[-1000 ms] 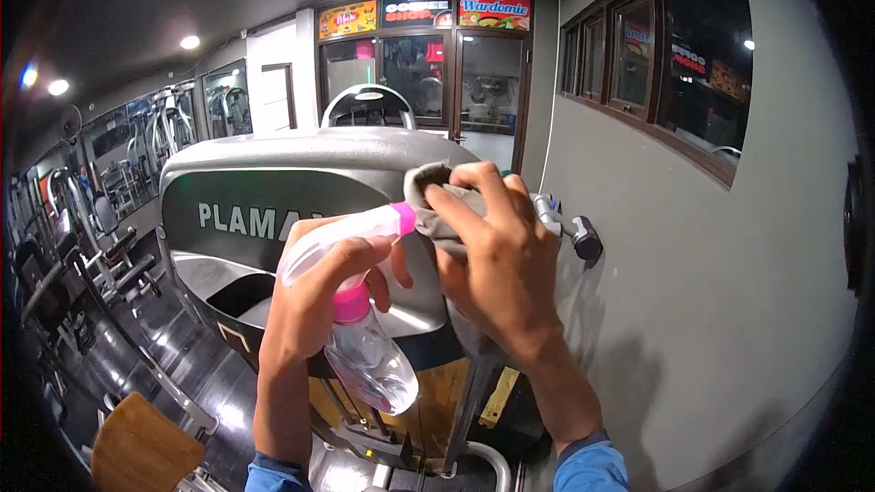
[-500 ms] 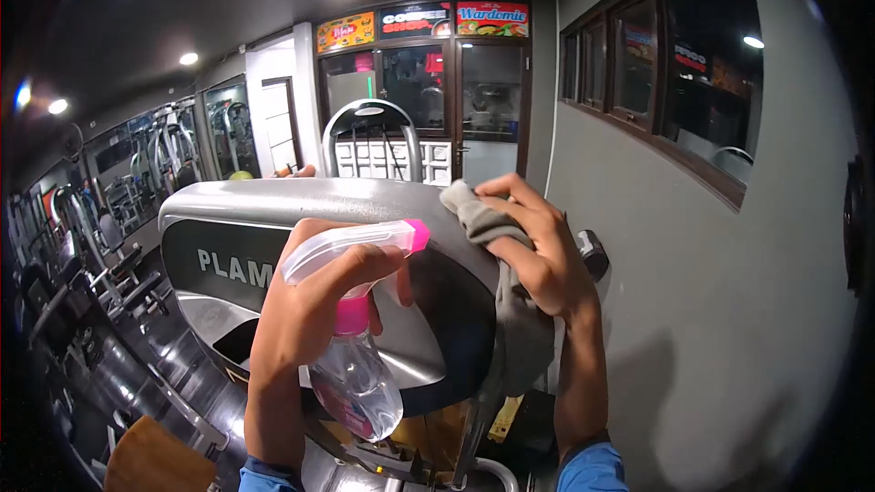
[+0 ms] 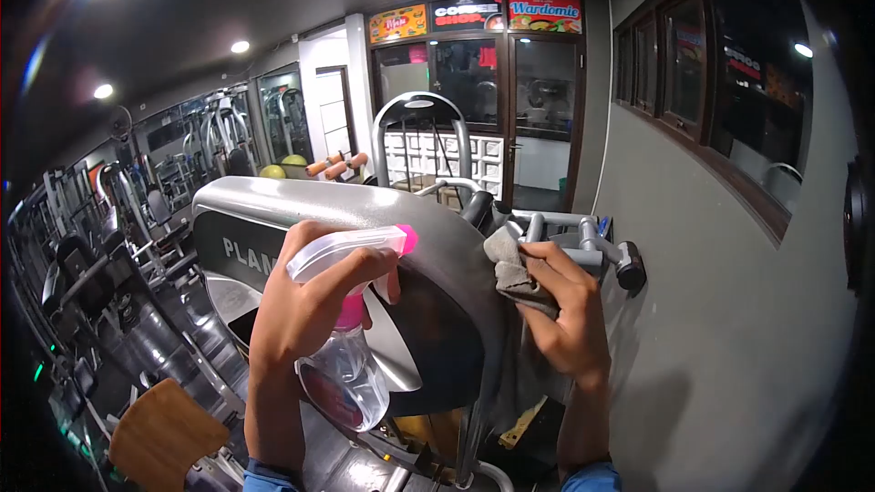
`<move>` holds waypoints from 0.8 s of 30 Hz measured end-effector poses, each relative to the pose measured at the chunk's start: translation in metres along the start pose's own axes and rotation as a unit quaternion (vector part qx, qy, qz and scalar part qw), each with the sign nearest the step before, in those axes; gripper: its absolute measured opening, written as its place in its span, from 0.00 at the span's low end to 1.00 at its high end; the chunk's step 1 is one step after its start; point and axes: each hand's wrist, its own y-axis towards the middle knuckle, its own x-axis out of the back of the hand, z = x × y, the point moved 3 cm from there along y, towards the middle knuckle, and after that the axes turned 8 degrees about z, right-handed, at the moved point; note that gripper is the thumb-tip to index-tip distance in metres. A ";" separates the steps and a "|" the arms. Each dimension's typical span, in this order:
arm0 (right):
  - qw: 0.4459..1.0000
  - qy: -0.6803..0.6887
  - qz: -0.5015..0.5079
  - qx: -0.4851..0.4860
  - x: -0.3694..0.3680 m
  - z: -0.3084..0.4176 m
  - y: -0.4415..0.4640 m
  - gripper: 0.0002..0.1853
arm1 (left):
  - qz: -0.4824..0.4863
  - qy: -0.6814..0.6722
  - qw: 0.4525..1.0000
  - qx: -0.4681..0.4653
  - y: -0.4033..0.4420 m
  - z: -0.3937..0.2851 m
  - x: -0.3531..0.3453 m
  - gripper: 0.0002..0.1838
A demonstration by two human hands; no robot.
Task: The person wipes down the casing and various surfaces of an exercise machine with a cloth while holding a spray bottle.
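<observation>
A clear spray bottle (image 3: 351, 378) with a pink collar and nozzle is gripped around its neck by my left hand (image 3: 305, 296), the nozzle pointing right. Bunched in my right hand (image 3: 567, 314) is a grey cloth (image 3: 510, 266), its upper end beside the curved right edge of the machine cover. That grey and black gym machine cover (image 3: 365, 205) stands in front of me, with white letters reading "PLAM" partly hidden behind my left hand. Hanging folds below my right hand are dark and hard to make out.
A grey wall (image 3: 711, 346) with windows runs along the right. A wooden-backed seat (image 3: 167, 433) stands at lower left, near several gym machines. Behind the cover are a weight machine frame (image 3: 421, 105), metal bars with a black end (image 3: 629, 266), and a door (image 3: 544, 118).
My right hand and the cloth have moved down off the cover's top right toward its side edge. The view has shifted, showing more bars behind the cover. The bottle stays in my left hand.
</observation>
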 end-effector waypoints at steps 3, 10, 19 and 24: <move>0.999 0.031 -0.022 -0.007 0.006 -0.010 0.006 0.18 | -0.009 -0.092 0.993 0.078 0.003 -0.002 -0.001 0.06; 0.994 0.046 0.085 0.044 0.016 -0.011 0.025 0.21 | -0.030 -0.056 0.996 0.057 -0.002 -0.013 0.004 0.14; 0.980 0.046 0.152 0.121 -0.011 -0.005 0.079 0.24 | -0.084 -0.104 0.990 0.034 0.000 -0.006 0.017 0.23; 0.971 -0.035 0.176 0.155 -0.013 0.005 0.088 0.24 | -0.062 -0.174 0.983 0.019 0.009 0.017 0.028 0.22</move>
